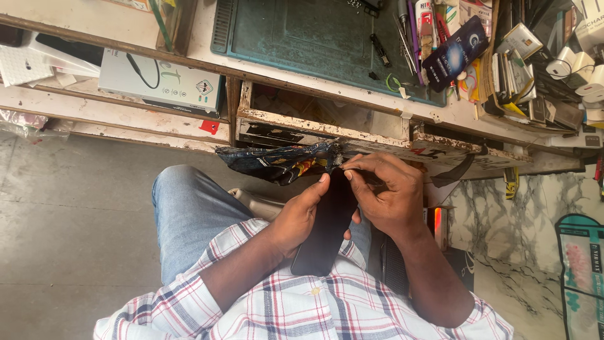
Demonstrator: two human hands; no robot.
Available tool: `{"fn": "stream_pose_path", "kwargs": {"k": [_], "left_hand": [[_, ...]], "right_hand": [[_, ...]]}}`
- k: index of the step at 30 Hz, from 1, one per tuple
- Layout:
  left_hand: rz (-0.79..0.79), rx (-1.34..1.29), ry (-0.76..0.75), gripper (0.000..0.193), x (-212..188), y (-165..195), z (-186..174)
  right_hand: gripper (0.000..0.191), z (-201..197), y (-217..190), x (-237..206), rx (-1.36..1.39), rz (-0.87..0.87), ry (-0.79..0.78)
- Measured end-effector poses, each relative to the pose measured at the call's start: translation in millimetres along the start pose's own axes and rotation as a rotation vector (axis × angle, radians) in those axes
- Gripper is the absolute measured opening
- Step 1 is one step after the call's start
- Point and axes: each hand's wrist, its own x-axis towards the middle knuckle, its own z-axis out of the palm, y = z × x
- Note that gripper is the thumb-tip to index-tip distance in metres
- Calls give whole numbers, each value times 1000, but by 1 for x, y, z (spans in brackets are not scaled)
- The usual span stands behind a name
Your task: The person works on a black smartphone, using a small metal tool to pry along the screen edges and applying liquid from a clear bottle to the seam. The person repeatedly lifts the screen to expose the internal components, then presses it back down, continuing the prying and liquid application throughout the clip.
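A green mat (302,38), scattered tools (409,38) and stacked small boxes (535,69) are carried by the white worktop (201,38).
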Motion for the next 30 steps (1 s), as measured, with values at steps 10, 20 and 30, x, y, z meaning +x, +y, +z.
{"fn": "stream_pose_path", "kwargs": {"k": [10,20,30], "left_hand": [[-15,40,67,63,1,0,3],[-1,28,42,61,-1,-4,6],[3,74,13,65,-3,2,11]], "right_hand": [[17,-18,-4,4,-3,7,-75],[13,-11,1,-2,-95,-110,-6],[13,4,5,-9,1,-51,40]]}}
